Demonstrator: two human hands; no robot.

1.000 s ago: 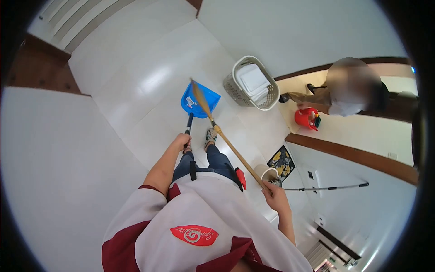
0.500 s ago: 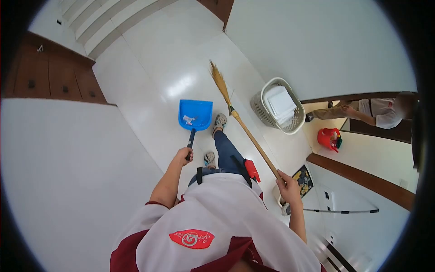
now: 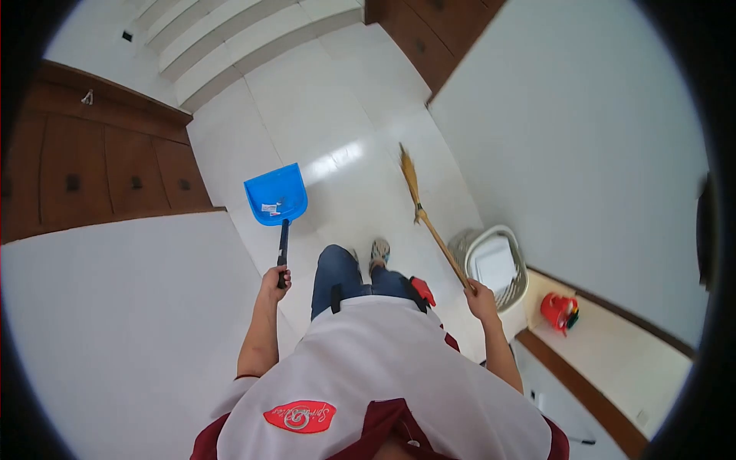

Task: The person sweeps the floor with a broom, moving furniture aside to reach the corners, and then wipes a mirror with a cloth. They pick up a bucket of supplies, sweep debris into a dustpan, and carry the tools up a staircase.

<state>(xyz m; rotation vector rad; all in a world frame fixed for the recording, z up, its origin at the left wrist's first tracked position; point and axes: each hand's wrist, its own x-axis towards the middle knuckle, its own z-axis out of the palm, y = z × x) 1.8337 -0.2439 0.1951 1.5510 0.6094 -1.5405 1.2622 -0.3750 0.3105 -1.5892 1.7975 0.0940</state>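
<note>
Because the left hand [image 3: 274, 277] has its fingers wrapped round only the end of the dark handle, the blue dustpan [image 3: 277, 195] hangs out ahead of the person, and the few scraps of litter [image 3: 271, 207] lying in its tray could slide off if the pan tips forward or swings. The right hand [image 3: 481, 297] has its fingers curled round the wooden shaft of the broom [image 3: 420, 207], whose straw head reaches down toward the floor on the far side of the person's shoes from the dustpan; held that loosely angled, the shaft could knock the white laundry basket [image 3: 497, 264] that stands just beside that hand, or the bristles could drag and scatter dust across the floor. The floor [image 3: 330, 123] is pale, glossy tile with a bright glare patch just beyond the dustpan, and such a shine suggests it may be slippery underfoot. Dark wooden cabinets [image 3: 100, 176] run along the wall to the dustpan's left, pale steps [image 3: 230, 38] rise beyond it, and a red bucket [image 3: 558, 311] sits past the basket by a brown skirting.
</note>
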